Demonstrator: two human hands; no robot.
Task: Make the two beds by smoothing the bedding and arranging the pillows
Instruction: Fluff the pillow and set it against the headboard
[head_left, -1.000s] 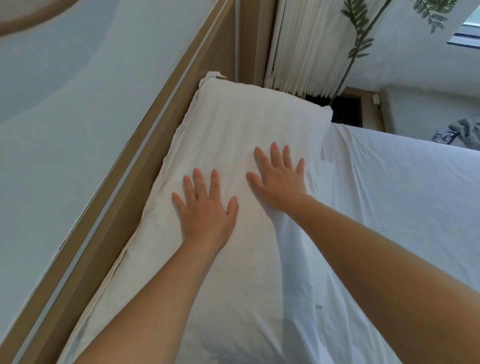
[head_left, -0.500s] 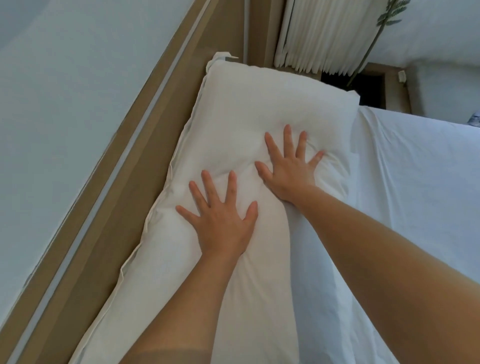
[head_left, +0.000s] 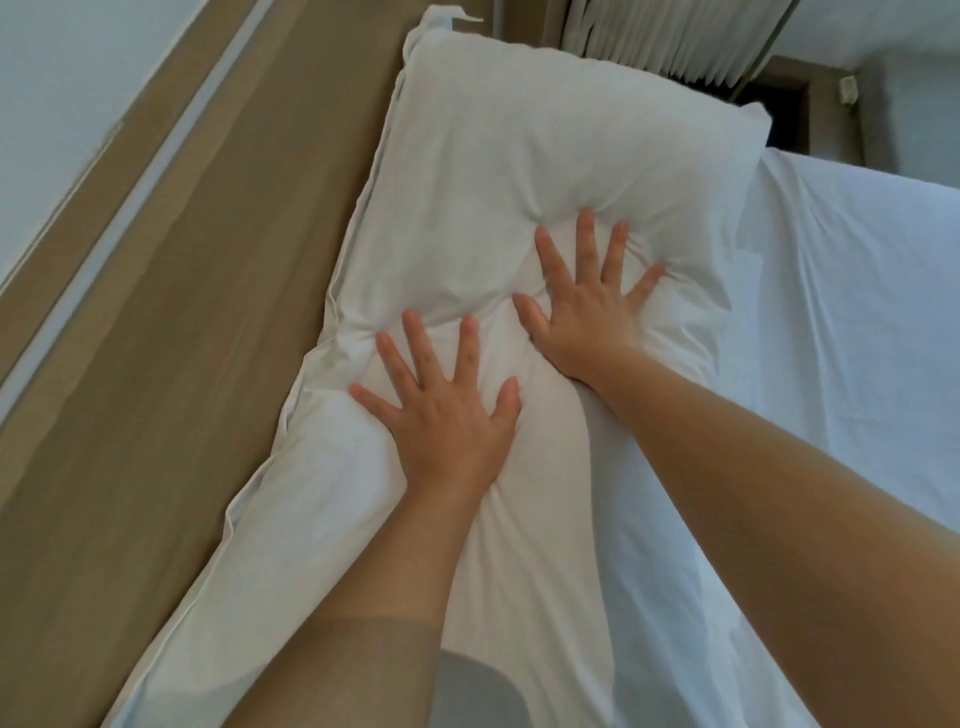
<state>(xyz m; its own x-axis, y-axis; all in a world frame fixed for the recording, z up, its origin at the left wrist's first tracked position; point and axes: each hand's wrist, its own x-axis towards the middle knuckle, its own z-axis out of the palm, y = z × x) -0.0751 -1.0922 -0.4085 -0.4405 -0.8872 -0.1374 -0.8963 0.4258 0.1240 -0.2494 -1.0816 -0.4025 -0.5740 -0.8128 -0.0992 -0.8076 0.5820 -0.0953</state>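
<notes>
On the white pillow (head_left: 519, 171), left hand (head_left: 447, 415) and right hand (head_left: 587, 317) press flat, fingers (head_left: 421, 343) spread apart.

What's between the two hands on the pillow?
Nothing but the pillow itself: in the head view, a puffed, creased stretch of it separates the left hand and right hand, both pressing flat.
</notes>
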